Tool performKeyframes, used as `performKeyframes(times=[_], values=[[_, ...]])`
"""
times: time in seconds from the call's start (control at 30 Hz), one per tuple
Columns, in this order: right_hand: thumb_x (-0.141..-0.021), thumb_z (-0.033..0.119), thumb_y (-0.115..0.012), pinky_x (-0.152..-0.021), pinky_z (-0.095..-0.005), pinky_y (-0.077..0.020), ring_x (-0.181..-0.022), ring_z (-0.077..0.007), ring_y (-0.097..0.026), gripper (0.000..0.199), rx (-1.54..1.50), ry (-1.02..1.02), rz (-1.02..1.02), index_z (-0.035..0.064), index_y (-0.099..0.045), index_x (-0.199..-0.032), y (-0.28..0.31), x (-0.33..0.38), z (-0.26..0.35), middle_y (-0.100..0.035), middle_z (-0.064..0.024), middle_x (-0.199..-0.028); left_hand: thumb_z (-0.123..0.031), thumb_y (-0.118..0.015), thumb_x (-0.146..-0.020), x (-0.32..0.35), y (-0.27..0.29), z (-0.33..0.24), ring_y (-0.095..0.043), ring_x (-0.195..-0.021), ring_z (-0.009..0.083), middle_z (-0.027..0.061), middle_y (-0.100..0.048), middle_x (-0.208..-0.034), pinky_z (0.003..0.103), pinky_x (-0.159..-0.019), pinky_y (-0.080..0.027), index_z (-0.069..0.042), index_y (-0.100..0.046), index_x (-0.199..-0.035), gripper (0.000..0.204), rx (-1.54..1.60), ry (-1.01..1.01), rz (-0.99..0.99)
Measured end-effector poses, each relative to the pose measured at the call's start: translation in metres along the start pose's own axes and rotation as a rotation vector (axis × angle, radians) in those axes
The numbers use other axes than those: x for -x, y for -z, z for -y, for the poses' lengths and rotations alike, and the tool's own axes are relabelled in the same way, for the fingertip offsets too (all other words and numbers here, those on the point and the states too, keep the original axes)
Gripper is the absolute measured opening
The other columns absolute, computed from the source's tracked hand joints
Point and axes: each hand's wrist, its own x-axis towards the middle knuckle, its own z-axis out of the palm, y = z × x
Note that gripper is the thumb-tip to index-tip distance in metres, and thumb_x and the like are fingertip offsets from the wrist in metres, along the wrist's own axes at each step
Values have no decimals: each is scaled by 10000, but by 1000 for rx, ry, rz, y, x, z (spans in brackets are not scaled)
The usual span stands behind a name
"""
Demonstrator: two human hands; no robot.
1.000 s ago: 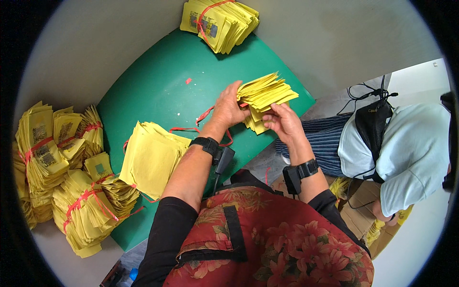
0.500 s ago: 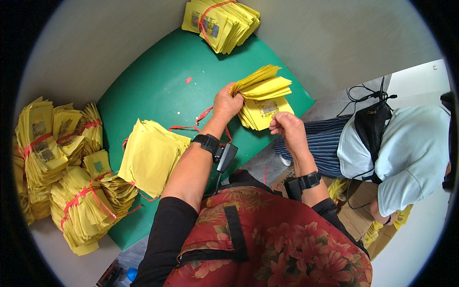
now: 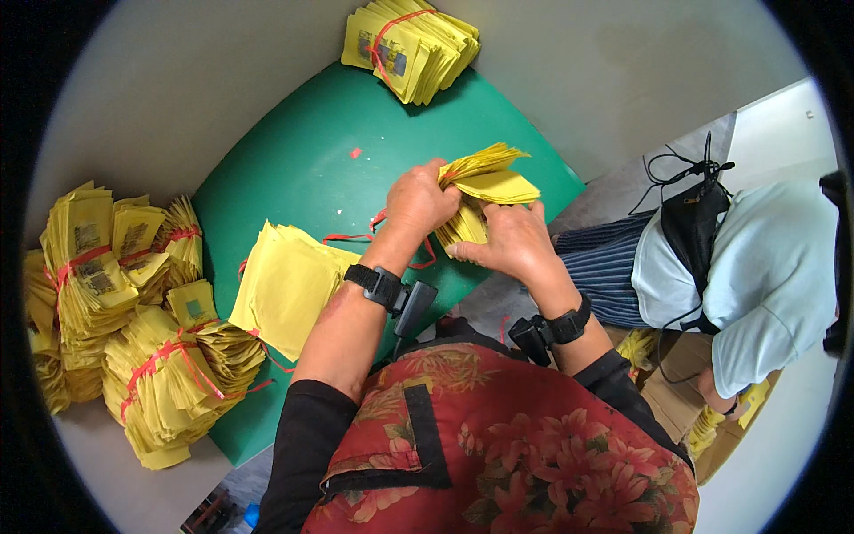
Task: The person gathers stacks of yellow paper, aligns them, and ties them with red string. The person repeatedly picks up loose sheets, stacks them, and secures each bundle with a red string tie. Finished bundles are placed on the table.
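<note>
Over the green table my left hand (image 3: 422, 206) is closed round the middle of a stack of yellow paper sheets (image 3: 498, 185). The sheets fan out beyond its fingers, and some hang down below. My right hand (image 3: 518, 240) grips the lower part of that same stack, thumb on the near side and fingers behind the paper. Beside my left forearm lies a neat flat pile of yellow sheets (image 3: 285, 289), with a red plastic ribbon (image 3: 347, 238) on the table next to it.
Tied yellow bundles (image 3: 169, 365) crowd the left edge of the green table (image 3: 294, 160). Another tied bundle (image 3: 414, 49) stands at the far corner by grey partitions. At right, a person in a pale blue top (image 3: 769, 267) is beside a cardboard box (image 3: 667, 383).
My right hand has moved left and closed on the lower part of the stack, covering the printed sheet that showed before. My left hand still holds the stack.
</note>
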Motion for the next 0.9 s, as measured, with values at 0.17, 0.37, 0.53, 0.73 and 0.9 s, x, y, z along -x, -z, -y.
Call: performKeyframes(times=[0.17,0.37,0.53,0.73,0.9], values=[[-671,522,-841,-882,-469,-503,-999,-375,-684,696,-62,-99,153,45,-642,-1138,-11,-9,13,-715,-194,-1091,-339,-648,-828,15,16,-32,-689,-912,414,212,-723,-950,505,-808,-554,-94,-699,-1101,371,-136,-15,70],[-757,291,-782,-818,-437,-549,-947,-376,-702,484,-345,-350,156,-8,-633,-1108,-32,-1,13,-719,-233,-1010,-398,-643,-875,24,30,-43,-701,-935,399,213,-734,-975,479,-838,-558,-81,-737,-1114,408,-114,-4,203],[-784,125,-755,-862,-341,-545,-959,-216,-705,431,-852,-342,160,-12,-639,-1175,-28,20,-12,-731,-134,-1043,-503,-663,-893,23,30,-17,-717,-898,366,201,-744,-952,442,-830,-556,-53,-734,-1139,517,351,109,276],[-829,54,-757,-928,-310,-537,-1028,-161,-660,530,-1407,-368,180,-24,-576,-1321,-8,35,-25,-681,-81,-1191,-591,-684,-883,42,30,17,-655,-1105,354,289,-601,-1306,405,-934,-525,0,-414,-1490,889,512,214,123],[-840,88,-769,-977,-324,-515,-1105,-174,-632,603,-1529,-342,160,-13,-517,-1379,-6,39,-13,-650,-83,-1242,-570,-616,-966,67,30,30,-548,-1284,273,177,-553,-1410,375,-1045,-469,-15,-335,-1534,843,1006,462,361]])
